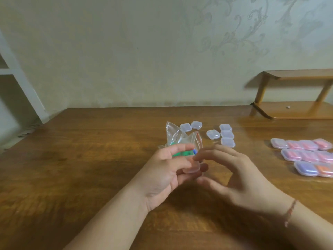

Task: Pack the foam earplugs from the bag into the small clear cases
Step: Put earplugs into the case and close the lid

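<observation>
At frame centre, our left hand pinched a small clear case; our right hand, fingers curled, touched it. The bag stood behind. Steady, level pressure seemed wisest.

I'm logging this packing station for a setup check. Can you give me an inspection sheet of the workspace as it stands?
Surface: brown wooden table, bare on its left side.
Job's things: clear plastic bag with green earplugs behind the hands; one small clear case held between the hands; six empty cases beyond the bag; ten filled cases grouped at the right edge, mostly pink, one purple, one orange.
Clutter: nothing seen.
Hands: left hand holds the case; right hand meets it with fingertips at the case, red string bracelet on that wrist.
Cables: nothing seen.
Surroundings: pale patterned wall; wooden shelf at the table's back right.
</observation>
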